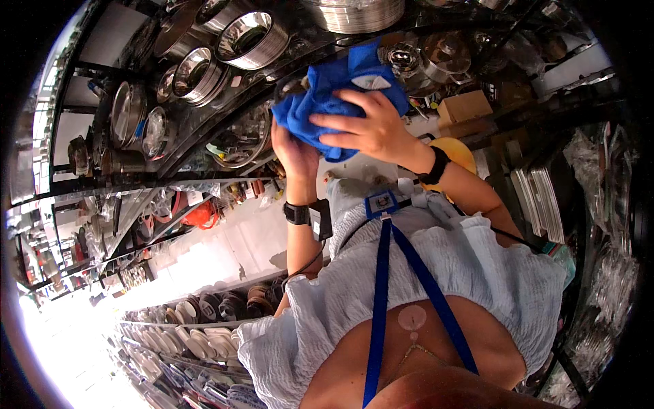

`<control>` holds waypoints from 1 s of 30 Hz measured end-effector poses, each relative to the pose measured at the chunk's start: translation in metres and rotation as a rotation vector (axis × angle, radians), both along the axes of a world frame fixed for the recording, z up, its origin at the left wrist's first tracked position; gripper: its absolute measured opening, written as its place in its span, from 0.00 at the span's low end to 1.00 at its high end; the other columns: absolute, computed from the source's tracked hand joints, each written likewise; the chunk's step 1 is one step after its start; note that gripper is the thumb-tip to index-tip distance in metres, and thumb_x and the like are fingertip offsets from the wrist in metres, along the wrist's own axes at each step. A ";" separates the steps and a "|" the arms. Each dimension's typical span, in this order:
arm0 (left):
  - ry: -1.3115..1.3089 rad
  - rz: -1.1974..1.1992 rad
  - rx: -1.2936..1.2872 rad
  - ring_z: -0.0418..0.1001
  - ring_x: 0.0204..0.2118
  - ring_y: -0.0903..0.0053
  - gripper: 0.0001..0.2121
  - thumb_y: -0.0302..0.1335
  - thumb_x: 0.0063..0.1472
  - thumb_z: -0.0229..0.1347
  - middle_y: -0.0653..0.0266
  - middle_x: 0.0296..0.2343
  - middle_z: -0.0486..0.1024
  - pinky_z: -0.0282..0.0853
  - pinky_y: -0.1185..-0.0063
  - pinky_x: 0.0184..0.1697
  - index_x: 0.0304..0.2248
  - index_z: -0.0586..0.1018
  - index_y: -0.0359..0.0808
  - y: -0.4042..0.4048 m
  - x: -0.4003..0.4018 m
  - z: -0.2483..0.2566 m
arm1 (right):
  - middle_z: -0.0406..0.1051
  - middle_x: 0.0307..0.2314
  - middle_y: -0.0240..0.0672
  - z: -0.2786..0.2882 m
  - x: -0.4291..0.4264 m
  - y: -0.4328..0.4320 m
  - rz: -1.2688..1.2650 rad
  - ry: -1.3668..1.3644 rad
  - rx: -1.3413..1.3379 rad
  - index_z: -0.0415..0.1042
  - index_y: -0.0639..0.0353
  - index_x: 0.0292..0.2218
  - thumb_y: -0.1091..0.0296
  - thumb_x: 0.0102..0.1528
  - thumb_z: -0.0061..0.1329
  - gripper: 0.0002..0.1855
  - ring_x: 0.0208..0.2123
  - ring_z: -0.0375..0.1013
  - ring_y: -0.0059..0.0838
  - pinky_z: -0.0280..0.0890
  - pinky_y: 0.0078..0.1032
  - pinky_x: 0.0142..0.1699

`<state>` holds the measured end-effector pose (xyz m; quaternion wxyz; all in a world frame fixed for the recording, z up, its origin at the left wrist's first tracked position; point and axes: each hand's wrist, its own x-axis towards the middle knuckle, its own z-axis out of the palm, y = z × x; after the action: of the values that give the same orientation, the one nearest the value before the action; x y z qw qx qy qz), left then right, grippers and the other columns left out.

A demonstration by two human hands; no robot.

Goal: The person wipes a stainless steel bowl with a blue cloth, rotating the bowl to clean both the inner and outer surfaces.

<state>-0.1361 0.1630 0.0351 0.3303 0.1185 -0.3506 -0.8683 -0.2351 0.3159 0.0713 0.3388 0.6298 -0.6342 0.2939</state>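
Observation:
A bunched blue cloth is held between my two hands in front of the shelving. My left hand supports it from below at its left edge, the fingers partly hidden behind the folds. Across the front of the cloth lies my right hand, fingers spread and pressed on the fabric. A white oval patch shows on the cloth above those fingers. Something dark and shiny, partly covered, shows at the cloth's upper left; I cannot tell what it is.
Stacked stainless steel bowls stand on the dark shelf ahead, with glass-lidded pots to the right. A cardboard box sits beneath those pots. Metal trays stand at the right, and shelves of dishes lie at the lower left.

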 end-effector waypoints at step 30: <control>-0.023 0.122 -0.080 0.70 0.49 0.70 0.19 0.35 0.69 0.44 0.55 0.47 0.70 0.68 0.71 0.52 0.51 0.67 0.28 -0.013 0.009 0.023 | 0.66 0.45 0.34 0.016 -0.045 -0.008 -0.037 -0.535 -0.162 0.72 0.49 0.36 0.72 0.36 0.64 0.23 0.47 0.64 0.46 0.61 0.41 0.51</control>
<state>-0.1270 0.1503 0.0579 0.3831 0.1360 -0.3810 -0.8304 -0.2801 0.3079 0.0870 0.2137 0.4890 -0.6868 0.4934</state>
